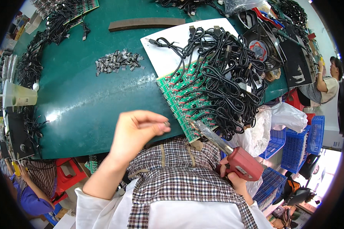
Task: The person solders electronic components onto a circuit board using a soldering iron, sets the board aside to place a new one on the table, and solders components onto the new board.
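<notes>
I see the piece (166, 124) pinched in the left hand (135, 128), just left of the lower end of the board (176, 100). The board's pinned edge slants from upper left to lower right, and the left hand is nearer it. Below right of the board, the right hand (236, 180) grips the red gun (245, 164), tip pointing up-left over the board's lower end; I can't tell whether they touch. Fingertips mask the piece's long axis; cables (230, 114) hide the board's right side.

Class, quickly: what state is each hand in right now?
Left hand: closed, pinching a small metallic piece.
Right hand: closed, holding a red gun-shaped tool.
</notes>
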Demonstrator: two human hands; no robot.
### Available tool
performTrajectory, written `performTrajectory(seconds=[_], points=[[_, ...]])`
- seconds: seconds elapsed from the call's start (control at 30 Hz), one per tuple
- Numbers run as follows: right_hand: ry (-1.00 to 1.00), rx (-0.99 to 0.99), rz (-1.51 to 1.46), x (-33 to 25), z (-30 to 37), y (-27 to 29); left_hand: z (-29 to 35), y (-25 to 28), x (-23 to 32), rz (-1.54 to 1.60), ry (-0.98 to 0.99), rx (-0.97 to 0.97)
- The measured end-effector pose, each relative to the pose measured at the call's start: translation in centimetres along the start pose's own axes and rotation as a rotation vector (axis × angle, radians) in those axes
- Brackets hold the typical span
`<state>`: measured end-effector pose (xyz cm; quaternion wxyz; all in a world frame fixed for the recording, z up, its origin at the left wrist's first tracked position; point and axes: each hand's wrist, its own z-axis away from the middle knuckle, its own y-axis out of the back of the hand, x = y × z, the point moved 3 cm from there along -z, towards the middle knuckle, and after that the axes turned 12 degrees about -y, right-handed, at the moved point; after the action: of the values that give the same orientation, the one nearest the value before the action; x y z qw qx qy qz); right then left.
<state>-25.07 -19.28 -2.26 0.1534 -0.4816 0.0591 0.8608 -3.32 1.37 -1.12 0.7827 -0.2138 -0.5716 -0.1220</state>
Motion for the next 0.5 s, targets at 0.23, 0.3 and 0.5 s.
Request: performTrajectory(seconds=[0.23,0.3,0.5], points=[[0.062,-0.034,-0.205,-0.4,-0.3,-0.8,0.8,-2.9,-0.6,0.04,-0.118,0.033],[0.077,-0.014,-0.171,-0.8,-0.5,-1.2,0.6,-3.2,-0.8,0.034,-0.13,0.043],[0.086,0.026,-0.236,-1.8,-1.1,-1.8,0.4,-3.1,-1.1,0.08,-0.175,0.06]])
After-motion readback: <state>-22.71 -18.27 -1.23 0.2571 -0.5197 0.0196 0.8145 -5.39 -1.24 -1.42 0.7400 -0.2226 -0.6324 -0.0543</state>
